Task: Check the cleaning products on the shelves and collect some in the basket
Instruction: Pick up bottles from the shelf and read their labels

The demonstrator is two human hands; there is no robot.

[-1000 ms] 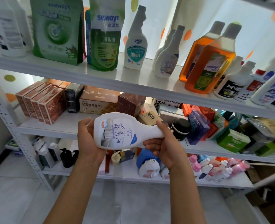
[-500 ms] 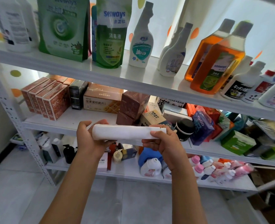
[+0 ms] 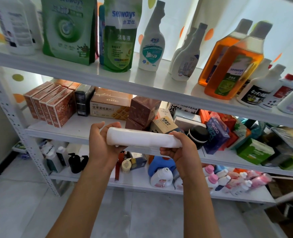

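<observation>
Step in hand: we judge this to be the checking part of the task; we hold one white bottle out in front of the shelves and look it over.
Where the bottle is: it lies on its side in the air, level with the middle shelf's near edge, base to the left and neck to the right.
Left hand: cupped round the base end, thumb up behind it and fingers curled under, gripping it.
Right hand: fingers wrapped round the narrow neck end, gripping that too.
Done so far: one product is off the shelf and in our hands; nothing shows that any product has reached the basket.
Left to do: decide on this bottle, then put it in the basket or back, and go on through the other cleaners, such as the green refill pouches, the white spray bottle and the amber bottles on the top shelf.
Basket: not in view anywhere, so we cannot tell where it stands or what it holds.
Label: the side turned towards us is plain white, with no print to read.
Cap end: covered by our right fingers, so we cannot tell what closure it has.
Cut off: the far-left bottles and those at the right end of the top shelf run out of frame.
Hard to make out: the goods at the far right of the middle shelf are blurred, and the small bottles on the bottom shelf are too small to identify.
</observation>
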